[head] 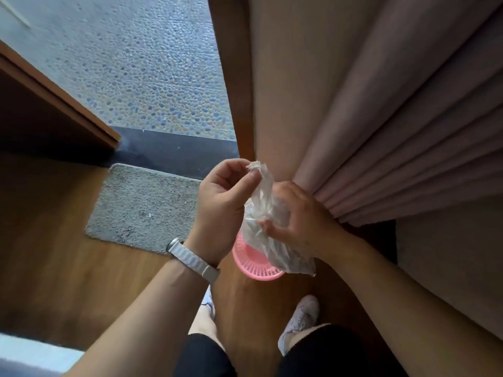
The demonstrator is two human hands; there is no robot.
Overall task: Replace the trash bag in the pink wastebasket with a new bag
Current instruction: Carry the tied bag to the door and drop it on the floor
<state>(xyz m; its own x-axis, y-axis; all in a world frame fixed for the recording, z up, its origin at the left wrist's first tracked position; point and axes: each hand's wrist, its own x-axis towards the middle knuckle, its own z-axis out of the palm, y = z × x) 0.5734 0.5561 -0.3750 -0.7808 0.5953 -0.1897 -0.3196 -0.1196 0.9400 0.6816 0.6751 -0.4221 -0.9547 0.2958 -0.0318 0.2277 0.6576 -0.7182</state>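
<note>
Bare forearms [136, 308] reached in from the lower edge, above black shorts [206, 355]. Beyond and to the right of the right hand [302, 221], a pink pleated curtain [381, 118] hung in deep folds, its nearest pleats just behind that hand's knuckles. Wooden floor [68, 254] spread below and to the left of the left hand [223, 197], and a pebbled floor [141, 77] lay well beyond it, past a dark sill [177, 151]. A grey mat [147, 205] lay just left of the left hand.

Both hands held a clear, crumpled trash bag [265, 197] between them. The left hand pinched the bag's twisted top end between thumb and curled fingers. The right hand gripped the bag at its middle, fingers curled round the plastic. The bag's loose lower end hung below the right hand.

Directly beneath the hands stood the pink wastebasket [253, 263] on the wood, its perforated inside showing; the bag's lower end overlapped its right side, and whether they touched could not be told. White shoes [302, 317] stood nearer than the basket. A pale-strapped watch [190, 258] circled the left wrist.
</note>
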